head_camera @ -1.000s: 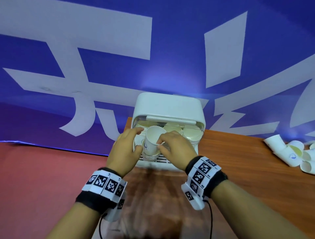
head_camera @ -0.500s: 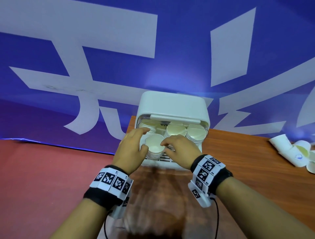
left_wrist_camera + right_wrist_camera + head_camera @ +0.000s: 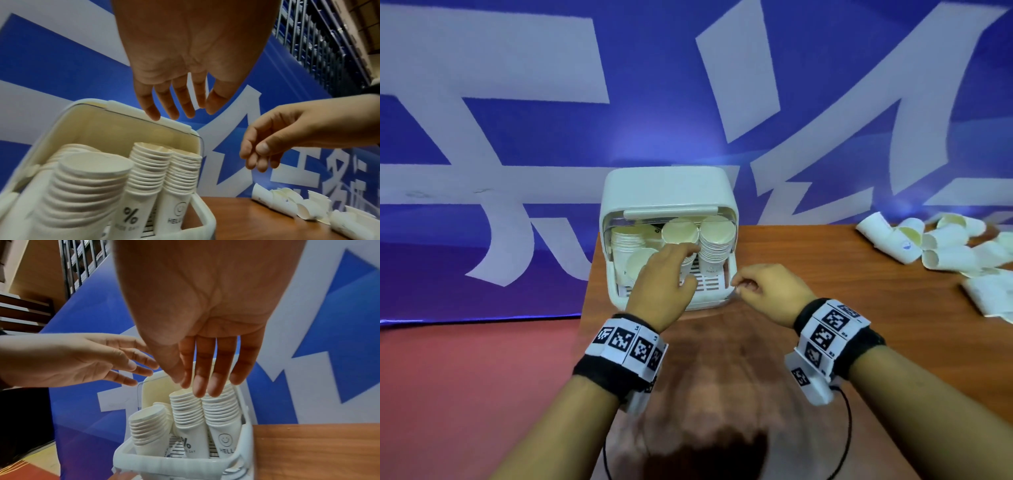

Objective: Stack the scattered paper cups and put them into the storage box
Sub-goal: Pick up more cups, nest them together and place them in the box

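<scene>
The white storage box (image 3: 667, 186) stands open at the table's far left corner, holding several stacks of white paper cups. A shorter stack (image 3: 641, 262) sits front left, also shown in the left wrist view (image 3: 90, 183) and the right wrist view (image 3: 149, 426). Two taller stacks (image 3: 717, 236) stand behind and to its right. My left hand (image 3: 674, 263) hovers over the box opening with straight, spread fingers (image 3: 154, 113), holding nothing. My right hand (image 3: 756, 286) hangs empty just off the box's front right corner, fingers relaxed (image 3: 205, 386).
A heap of loose white paper cups (image 3: 941, 245) lies on its sides at the far right of the brown wooden table (image 3: 825, 342). A blue and white banner rises right behind the box. The table's left edge runs beside the box, with red floor below.
Both hands held a cup stack at the box opening, lowered it inside at front left, then let go. The right hand has drawn back to the right.
</scene>
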A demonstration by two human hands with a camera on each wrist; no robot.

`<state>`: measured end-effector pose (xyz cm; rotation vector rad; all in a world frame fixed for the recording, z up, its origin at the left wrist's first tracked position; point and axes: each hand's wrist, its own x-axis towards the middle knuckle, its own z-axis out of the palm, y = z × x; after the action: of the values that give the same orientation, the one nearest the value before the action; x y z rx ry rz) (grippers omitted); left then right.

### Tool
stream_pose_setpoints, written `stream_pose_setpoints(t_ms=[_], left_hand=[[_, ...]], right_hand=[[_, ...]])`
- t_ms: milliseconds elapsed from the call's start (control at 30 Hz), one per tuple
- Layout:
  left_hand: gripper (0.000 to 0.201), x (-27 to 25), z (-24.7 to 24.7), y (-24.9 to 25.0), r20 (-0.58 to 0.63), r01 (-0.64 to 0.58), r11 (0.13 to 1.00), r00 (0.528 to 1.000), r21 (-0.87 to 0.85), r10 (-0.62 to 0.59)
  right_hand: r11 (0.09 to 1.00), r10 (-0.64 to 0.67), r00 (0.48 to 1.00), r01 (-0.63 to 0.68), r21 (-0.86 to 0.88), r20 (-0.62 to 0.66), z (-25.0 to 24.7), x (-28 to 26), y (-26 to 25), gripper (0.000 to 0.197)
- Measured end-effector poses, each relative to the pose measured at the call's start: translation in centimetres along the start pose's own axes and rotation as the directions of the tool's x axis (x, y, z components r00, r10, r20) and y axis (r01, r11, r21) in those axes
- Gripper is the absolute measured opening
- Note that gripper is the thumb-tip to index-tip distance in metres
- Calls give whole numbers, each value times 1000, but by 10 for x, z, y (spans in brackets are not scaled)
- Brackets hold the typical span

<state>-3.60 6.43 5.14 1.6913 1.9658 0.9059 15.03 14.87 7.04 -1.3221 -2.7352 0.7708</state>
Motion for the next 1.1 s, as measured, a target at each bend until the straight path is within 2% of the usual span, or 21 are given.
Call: stream_pose_setpoints(t_ms=[200,300,433,633,867,1100], left_hand=[[42,4,49,68,33,-65,997,997,-43,67],[35,0,84,110,70,-16,1000,997,-27,18],[20,-10,141,166,63,57,998,996,-5,-56],[18,-17,206,237,98,93,996,991,8,-94],[20,-1,259,276,201,97,993,974,71,-109],[26,37,324,303,310,77,996,947,47,-87]], right_hand=[[995,69,997,-67,80,-28,-23,-48,57,18],[990,103,994,-101,96,-24,-36,-84,105,18],[985,143,990,-142,101,-7,-53,-139,180,17],[982,159,987,-156,107,-21,-76,-197,268,13],[970,180,983,-171,175,-37,-94,-214,333,12],[934,306,952,-293,204,-33,-119,-220,401,12]])
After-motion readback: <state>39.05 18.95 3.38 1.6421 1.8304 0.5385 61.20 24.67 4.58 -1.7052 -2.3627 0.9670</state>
